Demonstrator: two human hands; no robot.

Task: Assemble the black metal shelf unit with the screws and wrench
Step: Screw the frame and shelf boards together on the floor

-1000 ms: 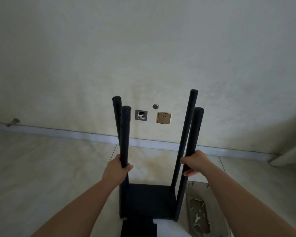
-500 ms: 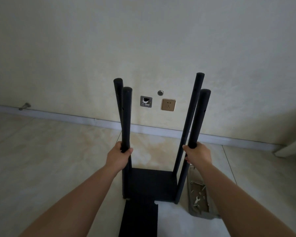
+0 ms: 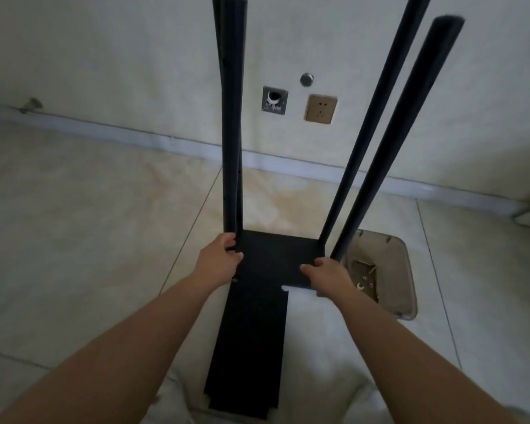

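Both hands lower now than half a second ago, slid down the posts to the foot of the frame. Left hand (image 3: 219,259) wrapped round the base of the near left post (image 3: 231,139), fingers curled at the corner of the black shelf panel (image 3: 277,258). Right hand (image 3: 326,275) gripping the near right corner of that same panel, fingers hooked over its front edge, right at the foot of the near right post (image 3: 395,139). Four black posts standing up from the panel's corners, the two on the left nearly overlapping from this angle, the far right post (image 3: 377,105) leaning out past the top of the view. Shelf unit sitting upright on the pale tiled floor (image 3: 74,240), close to the wall. Second black panel (image 3: 251,347) lying flat on the floor, just in front of the unit, notched at its corners, its near end over something white and soft. Shallow beige tray (image 3: 407,270) just right of the unit, small metal hardware (image 3: 364,276) inside, too blurred to sort screws from wrench. On the wall behind, a tan socket (image 3: 321,108), a grey plate with a hole (image 3: 274,100) beside it, a small round knob (image 3: 306,79) above, pale baseboard (image 3: 135,136) running along the bottom.
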